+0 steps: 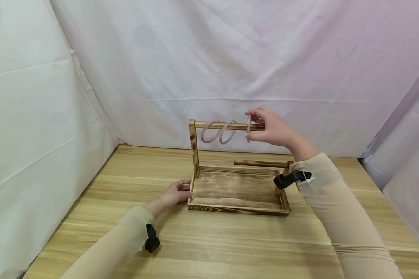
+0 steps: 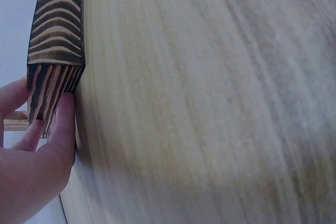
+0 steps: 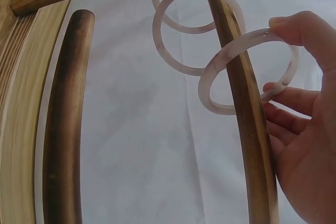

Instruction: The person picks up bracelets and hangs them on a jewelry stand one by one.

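Observation:
In the head view my right hand pinches a pale, translucent bangle between thumb and fingertips. The bangle encircles the upper bar of a dark-grained wooden stand; the right wrist view shows the bar running through the held bangle. Two similar bangles hang on the same bar farther left, a middle bangle and a left bangle. My left hand touches the left end of the stand's tray, its fingertips against the end wall in the left wrist view.
An upright post carries the upper bar at the tray's left. A lower bar reaches left from a short post at the right, partly hidden by my right wrist camera. The wooden table meets white cloth behind.

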Action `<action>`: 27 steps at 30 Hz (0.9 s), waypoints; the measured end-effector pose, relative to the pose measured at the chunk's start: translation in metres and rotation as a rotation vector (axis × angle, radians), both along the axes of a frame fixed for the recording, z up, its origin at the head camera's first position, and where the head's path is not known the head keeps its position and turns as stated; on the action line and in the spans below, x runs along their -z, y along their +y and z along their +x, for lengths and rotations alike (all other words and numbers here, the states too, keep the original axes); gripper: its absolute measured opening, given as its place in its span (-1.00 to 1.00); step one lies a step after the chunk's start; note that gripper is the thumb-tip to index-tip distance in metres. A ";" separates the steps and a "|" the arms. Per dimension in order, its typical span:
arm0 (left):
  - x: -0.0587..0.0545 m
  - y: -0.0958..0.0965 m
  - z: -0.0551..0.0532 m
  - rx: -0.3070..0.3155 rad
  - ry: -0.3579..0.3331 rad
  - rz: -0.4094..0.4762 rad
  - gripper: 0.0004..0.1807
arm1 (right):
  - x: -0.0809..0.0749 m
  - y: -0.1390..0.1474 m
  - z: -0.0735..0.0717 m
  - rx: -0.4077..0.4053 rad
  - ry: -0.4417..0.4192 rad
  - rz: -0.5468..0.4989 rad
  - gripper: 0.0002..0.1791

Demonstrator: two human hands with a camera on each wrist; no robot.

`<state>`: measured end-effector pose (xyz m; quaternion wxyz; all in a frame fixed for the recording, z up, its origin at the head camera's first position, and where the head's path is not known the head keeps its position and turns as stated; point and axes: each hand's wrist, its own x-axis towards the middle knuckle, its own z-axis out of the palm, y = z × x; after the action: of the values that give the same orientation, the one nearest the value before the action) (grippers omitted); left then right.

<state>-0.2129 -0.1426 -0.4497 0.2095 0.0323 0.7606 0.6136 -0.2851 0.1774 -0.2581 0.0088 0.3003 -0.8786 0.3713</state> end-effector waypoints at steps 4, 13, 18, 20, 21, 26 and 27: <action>0.002 0.000 0.000 0.001 0.000 0.004 -0.38 | -0.001 -0.001 0.001 0.005 0.032 0.053 -0.32; 0.002 0.001 0.000 -0.004 0.000 0.004 -0.38 | 0.000 -0.002 0.002 0.000 0.078 0.105 -0.31; 0.002 0.001 0.001 0.000 -0.003 0.001 -0.37 | 0.000 -0.003 0.003 0.002 0.102 0.133 -0.30; 0.001 0.001 0.001 -0.001 -0.003 0.003 -0.37 | 0.000 -0.003 0.003 0.004 0.117 0.147 -0.30; 0.002 0.001 0.001 -0.002 -0.004 0.005 -0.37 | 0.000 -0.003 0.004 0.003 0.121 0.153 -0.30; 0.002 0.000 0.001 0.001 -0.002 0.007 -0.37 | 0.000 -0.004 0.004 0.003 0.132 0.179 -0.28; 0.002 0.000 0.001 0.002 -0.002 0.008 -0.38 | 0.000 -0.004 0.004 0.004 0.133 0.184 -0.27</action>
<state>-0.2118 -0.1423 -0.4516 0.2108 0.0333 0.7580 0.6164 -0.2814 0.1734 -0.2581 0.0400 0.3222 -0.9070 0.2683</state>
